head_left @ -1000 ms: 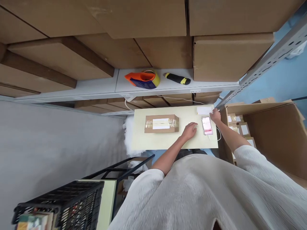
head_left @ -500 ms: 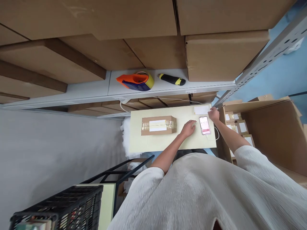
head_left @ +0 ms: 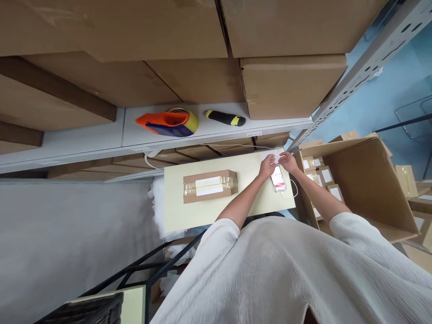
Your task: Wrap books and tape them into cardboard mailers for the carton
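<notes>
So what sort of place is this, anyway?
Probably a packing corner in a storeroom or small warehouse: cardboard boxes fill the shelf, a tape dispenser lies near its edge, and a taped, labelled parcel sits on the table.

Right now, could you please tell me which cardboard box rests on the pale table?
The taped, white-labelled cardboard box left of the left hand: it alone lies there, unlike those on the shelves or inside the open carton.
</notes>
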`<state>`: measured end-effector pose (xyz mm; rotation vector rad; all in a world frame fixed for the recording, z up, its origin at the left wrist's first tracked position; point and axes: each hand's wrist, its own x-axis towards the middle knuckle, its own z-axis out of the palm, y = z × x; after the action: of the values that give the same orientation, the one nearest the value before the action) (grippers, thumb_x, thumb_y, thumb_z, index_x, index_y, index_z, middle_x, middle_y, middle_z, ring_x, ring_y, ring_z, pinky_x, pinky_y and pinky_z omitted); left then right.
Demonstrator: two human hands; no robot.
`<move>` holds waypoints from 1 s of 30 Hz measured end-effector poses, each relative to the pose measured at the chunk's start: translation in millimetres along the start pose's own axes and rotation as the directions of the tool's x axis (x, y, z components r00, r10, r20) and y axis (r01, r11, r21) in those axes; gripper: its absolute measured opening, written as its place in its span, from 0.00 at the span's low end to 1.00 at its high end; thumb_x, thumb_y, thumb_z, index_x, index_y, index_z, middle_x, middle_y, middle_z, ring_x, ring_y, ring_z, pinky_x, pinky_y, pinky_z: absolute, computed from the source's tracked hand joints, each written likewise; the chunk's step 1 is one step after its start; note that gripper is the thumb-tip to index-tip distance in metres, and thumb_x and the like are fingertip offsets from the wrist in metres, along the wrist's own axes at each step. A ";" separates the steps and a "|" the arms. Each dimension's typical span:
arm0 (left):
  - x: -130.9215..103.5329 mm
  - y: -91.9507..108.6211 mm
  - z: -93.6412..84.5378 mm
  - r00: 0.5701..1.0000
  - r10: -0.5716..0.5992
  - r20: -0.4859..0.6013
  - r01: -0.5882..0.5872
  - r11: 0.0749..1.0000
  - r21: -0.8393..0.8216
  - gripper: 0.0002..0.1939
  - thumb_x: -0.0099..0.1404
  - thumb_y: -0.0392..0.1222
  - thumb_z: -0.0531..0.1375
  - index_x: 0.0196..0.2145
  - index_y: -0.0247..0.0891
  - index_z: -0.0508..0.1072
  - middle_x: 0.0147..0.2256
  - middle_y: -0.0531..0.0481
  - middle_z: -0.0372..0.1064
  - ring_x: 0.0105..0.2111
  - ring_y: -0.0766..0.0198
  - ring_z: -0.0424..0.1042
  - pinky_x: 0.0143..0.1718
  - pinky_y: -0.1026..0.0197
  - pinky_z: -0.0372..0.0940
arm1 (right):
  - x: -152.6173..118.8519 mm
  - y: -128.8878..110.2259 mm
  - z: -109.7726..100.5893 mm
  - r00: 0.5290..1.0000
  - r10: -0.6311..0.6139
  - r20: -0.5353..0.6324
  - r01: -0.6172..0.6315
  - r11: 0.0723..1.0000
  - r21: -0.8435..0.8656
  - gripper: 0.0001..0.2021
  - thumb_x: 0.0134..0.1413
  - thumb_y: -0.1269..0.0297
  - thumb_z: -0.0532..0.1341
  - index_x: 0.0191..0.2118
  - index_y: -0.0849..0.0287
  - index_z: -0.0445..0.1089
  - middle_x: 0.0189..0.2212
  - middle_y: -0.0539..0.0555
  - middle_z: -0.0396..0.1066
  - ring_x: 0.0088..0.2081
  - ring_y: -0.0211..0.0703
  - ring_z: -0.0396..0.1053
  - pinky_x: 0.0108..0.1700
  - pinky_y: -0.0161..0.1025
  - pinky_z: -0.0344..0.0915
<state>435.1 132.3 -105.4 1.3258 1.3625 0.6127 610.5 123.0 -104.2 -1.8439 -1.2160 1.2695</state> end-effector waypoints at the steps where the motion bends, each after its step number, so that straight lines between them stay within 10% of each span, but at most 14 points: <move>1: 1.8 -0.8 0.6 1.000 -0.006 -0.010 0.006 1.000 -0.010 0.25 0.67 0.28 0.67 0.59 0.41 0.78 0.51 0.42 0.83 0.49 0.56 0.83 0.57 0.51 0.78 | -0.5 -1.4 1.0 1.000 -0.003 0.011 0.003 0.999 0.036 0.16 0.51 0.61 0.67 0.46 0.51 0.68 0.34 0.49 0.79 0.40 0.50 0.81 0.52 0.50 0.77; 18: 3.4 -3.2 -9.8 0.996 -0.037 -0.085 0.037 0.999 0.006 0.23 0.66 0.27 0.65 0.56 0.41 0.79 0.41 0.49 0.81 0.41 0.60 0.81 0.52 0.55 0.77 | 2.8 -9.4 19.5 0.994 -0.036 0.101 0.020 0.988 0.152 0.16 0.50 0.58 0.71 0.40 0.49 0.66 0.31 0.48 0.78 0.37 0.49 0.78 0.44 0.47 0.75; 24: 5.9 -2.8 -21.6 0.990 -0.018 -0.141 0.024 0.999 0.036 0.19 0.65 0.26 0.61 0.50 0.42 0.79 0.42 0.48 0.81 0.41 0.60 0.80 0.52 0.55 0.75 | 2.0 -2.0 11.1 0.982 -0.187 -0.009 0.179 0.950 -0.257 0.02 0.63 0.63 0.59 0.39 0.51 0.69 0.40 0.54 0.76 0.43 0.50 0.75 0.52 0.46 0.72; 30: 7.6 -5.2 -52.3 0.969 -0.004 -0.249 0.028 0.995 0.093 0.18 0.62 0.24 0.62 0.43 0.45 0.75 0.41 0.52 0.77 0.41 0.60 0.77 0.50 0.57 0.73 | 0.7 11.6 1.3 0.992 -0.119 -0.036 0.087 0.867 -0.490 0.15 0.67 0.70 0.54 0.47 0.57 0.78 0.53 0.66 0.76 0.52 0.61 0.73 0.54 0.52 0.72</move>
<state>387.3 154.1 -98.0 1.3462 1.6213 0.7298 613.5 118.8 -114.8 -2.1082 -1.6916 0.8829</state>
